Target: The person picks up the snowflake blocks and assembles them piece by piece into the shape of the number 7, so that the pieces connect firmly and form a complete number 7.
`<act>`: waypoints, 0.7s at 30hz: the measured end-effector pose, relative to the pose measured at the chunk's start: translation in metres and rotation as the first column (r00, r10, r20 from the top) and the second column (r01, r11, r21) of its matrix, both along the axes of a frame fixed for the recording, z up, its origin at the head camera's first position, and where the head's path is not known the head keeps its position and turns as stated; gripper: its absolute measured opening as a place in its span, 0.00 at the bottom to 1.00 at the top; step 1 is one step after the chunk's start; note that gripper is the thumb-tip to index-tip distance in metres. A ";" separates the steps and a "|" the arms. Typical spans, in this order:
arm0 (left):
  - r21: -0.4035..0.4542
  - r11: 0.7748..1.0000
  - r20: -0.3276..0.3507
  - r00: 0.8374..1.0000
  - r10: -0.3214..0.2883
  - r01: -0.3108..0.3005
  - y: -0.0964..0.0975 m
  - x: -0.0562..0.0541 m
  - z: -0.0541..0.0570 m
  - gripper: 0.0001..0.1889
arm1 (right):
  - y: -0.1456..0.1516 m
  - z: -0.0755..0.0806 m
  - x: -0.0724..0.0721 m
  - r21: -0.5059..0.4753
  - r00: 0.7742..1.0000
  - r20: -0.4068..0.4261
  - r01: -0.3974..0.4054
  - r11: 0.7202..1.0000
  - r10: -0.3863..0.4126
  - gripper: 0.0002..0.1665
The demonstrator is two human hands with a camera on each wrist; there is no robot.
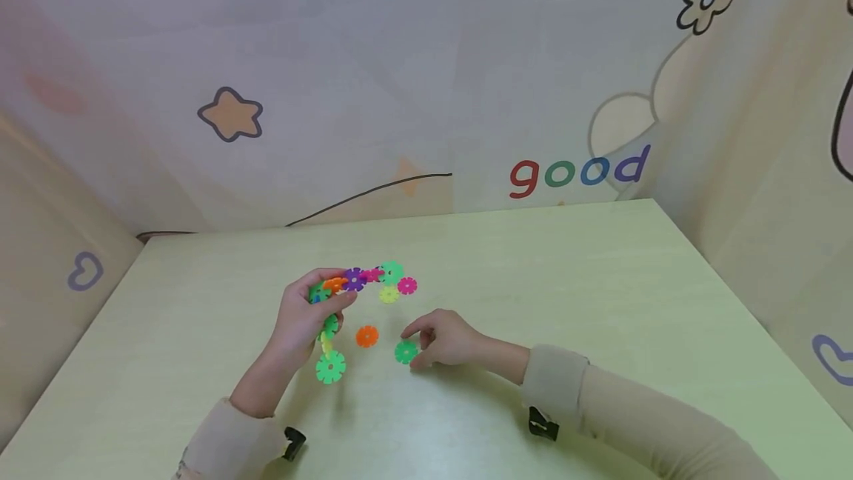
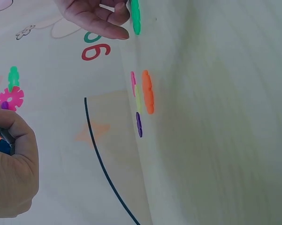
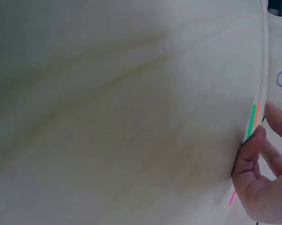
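My left hand (image 1: 301,315) grips a curved chain of interlocking notched plastic discs (image 1: 355,279) in green, orange, purple, pink and yellow. One end of the chain is a green disc (image 1: 330,367) below the hand; the far end reaches right to another green disc (image 1: 392,272). Part of the chain is hidden by the fingers. On the table, my right hand (image 1: 448,339) has its thumb and forefinger spread at the edge of a loose green disc (image 1: 405,352). In the right wrist view, that green disc (image 3: 251,121) lies just beyond the fingertips, partly hidden.
An orange disc (image 1: 367,336) lies between the hands. Pink (image 1: 407,285) and yellow (image 1: 389,294) discs lie farther back on the pale table (image 1: 600,302). A small purple disc (image 2: 139,124) shows in the left wrist view. A printed curtain (image 1: 400,80) hangs behind the table.
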State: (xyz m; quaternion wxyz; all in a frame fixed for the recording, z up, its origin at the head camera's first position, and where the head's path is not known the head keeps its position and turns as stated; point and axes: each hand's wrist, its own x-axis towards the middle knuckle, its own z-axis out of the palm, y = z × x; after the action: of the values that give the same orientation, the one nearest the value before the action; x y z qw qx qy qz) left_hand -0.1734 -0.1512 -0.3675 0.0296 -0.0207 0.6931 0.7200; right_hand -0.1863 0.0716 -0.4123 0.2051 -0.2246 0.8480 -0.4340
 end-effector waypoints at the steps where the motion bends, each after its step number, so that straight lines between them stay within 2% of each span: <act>1: 0.000 1.000 0.004 1.000 0.000 0.000 0.000 0.000 0.000 0.18 | 0.000 -0.001 0.000 0.005 1.000 0.000 0.002 1.000 -0.002 0.23; 13: 0.000 1.000 0.034 0.999 -0.020 0.020 -0.001 0.001 0.000 0.18 | -0.005 -0.005 -0.004 0.085 0.996 -0.088 -0.022 0.996 0.029 0.25; 21: -0.018 1.000 0.039 0.999 -0.015 0.016 -0.001 0.002 0.001 0.18 | -0.008 -0.003 -0.002 0.109 0.994 -0.107 -0.002 0.994 0.014 0.15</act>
State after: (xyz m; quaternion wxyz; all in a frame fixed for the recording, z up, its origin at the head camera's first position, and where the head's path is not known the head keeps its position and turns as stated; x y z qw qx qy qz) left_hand -0.1715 -0.1518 -0.3662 0.0484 -0.0295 0.6990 0.7128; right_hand -0.1878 0.0634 -0.4151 0.1731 -0.2396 0.8793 -0.3736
